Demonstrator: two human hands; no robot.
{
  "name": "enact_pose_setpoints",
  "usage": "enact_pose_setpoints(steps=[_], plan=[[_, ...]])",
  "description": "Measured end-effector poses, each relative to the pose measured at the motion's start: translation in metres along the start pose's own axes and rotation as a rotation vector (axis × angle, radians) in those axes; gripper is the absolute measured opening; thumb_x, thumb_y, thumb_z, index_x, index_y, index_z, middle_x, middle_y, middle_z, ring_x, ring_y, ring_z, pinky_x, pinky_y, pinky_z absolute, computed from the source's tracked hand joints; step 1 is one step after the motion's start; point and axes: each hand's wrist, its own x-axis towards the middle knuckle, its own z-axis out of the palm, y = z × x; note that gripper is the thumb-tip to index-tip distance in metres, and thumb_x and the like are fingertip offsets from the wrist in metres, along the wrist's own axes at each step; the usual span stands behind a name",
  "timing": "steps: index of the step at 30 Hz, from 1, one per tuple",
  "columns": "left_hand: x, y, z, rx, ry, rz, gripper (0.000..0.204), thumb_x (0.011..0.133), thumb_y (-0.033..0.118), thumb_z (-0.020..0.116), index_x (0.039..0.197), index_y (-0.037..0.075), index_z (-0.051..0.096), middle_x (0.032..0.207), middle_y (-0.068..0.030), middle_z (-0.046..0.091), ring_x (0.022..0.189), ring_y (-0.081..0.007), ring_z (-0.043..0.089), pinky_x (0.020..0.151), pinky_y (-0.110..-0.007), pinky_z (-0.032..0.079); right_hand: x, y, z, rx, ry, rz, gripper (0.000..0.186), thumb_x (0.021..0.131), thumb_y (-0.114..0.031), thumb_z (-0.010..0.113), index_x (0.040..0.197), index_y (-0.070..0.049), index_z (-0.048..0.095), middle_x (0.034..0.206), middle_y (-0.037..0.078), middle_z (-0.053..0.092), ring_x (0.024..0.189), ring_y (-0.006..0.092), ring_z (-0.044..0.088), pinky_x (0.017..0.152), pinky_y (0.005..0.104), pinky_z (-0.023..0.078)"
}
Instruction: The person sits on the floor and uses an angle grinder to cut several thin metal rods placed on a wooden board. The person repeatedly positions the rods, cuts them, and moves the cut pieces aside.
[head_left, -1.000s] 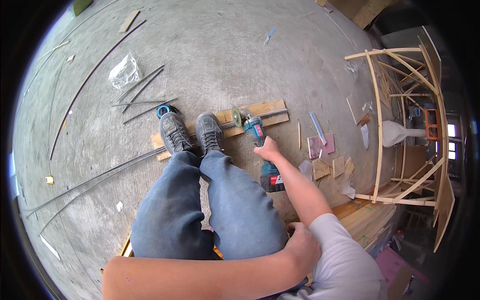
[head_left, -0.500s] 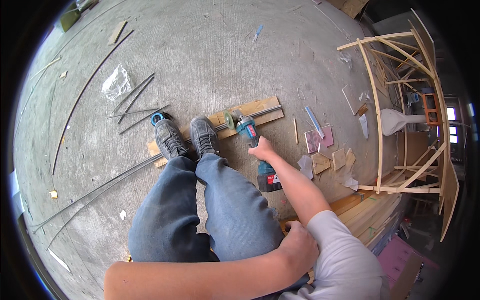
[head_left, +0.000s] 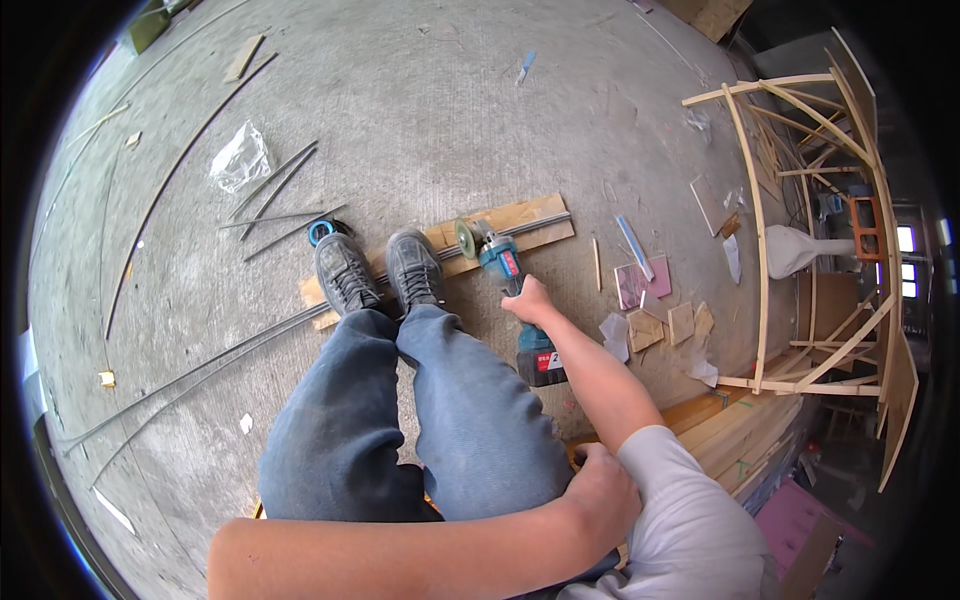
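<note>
My right hand (head_left: 530, 301) is wrapped round the handle of a teal cordless angle grinder (head_left: 499, 262), its battery end toward me. The grinder's green disc (head_left: 466, 239) stands upright at the thin grey metal rods (head_left: 535, 225), which lie along a wooden board (head_left: 535, 207). Whether disc and rods touch, I cannot tell. Both my shoes (head_left: 413, 268) rest across the board and rods. My left forearm crosses my lap, and my left hand (head_left: 603, 492) is closed beside my right sleeve; anything inside its fingers is hidden.
Cut rods (head_left: 280, 190), a blue tape roll (head_left: 320, 232) and crumpled clear plastic (head_left: 241, 158) lie left of my feet. To the right are pink tile pieces (head_left: 632, 285), wood offcuts (head_left: 645, 329) and a timber frame (head_left: 757, 230). Stacked planks (head_left: 735, 430) lie near my right arm.
The whole view has shifted slightly, so things appear a little farther right. My right hand still grips the grinder at the rods; my left hand keeps its place.
</note>
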Motion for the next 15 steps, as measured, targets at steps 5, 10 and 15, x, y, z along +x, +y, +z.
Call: enact_pose_setpoints(steps=[5,10,15], plan=[[0.0,0.0,-0.002,-0.011,-0.03,0.003,0.024,0.084,0.019,0.055,0.092,0.003,0.071,0.088,-0.0091,0.068,0.082,-0.0235,0.062,0.069,-0.037,0.043,-0.001,-0.001,0.001,-0.021,0.007,0.004,0.054,0.064,-0.033,0.077,0.098,0.005,0.059,0.1,0.026,0.065,0.096,0.0378,0.064,0.084,0.0416,0.05],[0.002,0.001,-0.001,-0.013,-0.042,0.002,0.025,0.084,0.019,0.056,0.094,0.003,0.071,0.09,-0.0096,0.068,0.084,-0.0242,0.062,0.069,-0.038,0.043,0.002,0.003,0.001,-0.024,0.024,0.007,0.054,0.064,-0.033,0.077,0.098,0.005,0.059,0.101,0.027,0.065,0.098,0.0388,0.064,0.085,0.042,0.05],[0.002,0.002,-0.001,-0.052,-0.068,-0.008,0.026,0.086,0.02,0.055,0.096,0.003,0.072,0.093,-0.0105,0.069,0.087,-0.0252,0.063,0.073,-0.041,0.046,0.003,-0.008,0.005,-0.049,0.016,0.011,0.055,0.064,-0.034,0.077,0.098,0.006,0.059,0.102,0.028,0.064,0.098,0.0395,0.064,0.084,0.0428,0.05]])
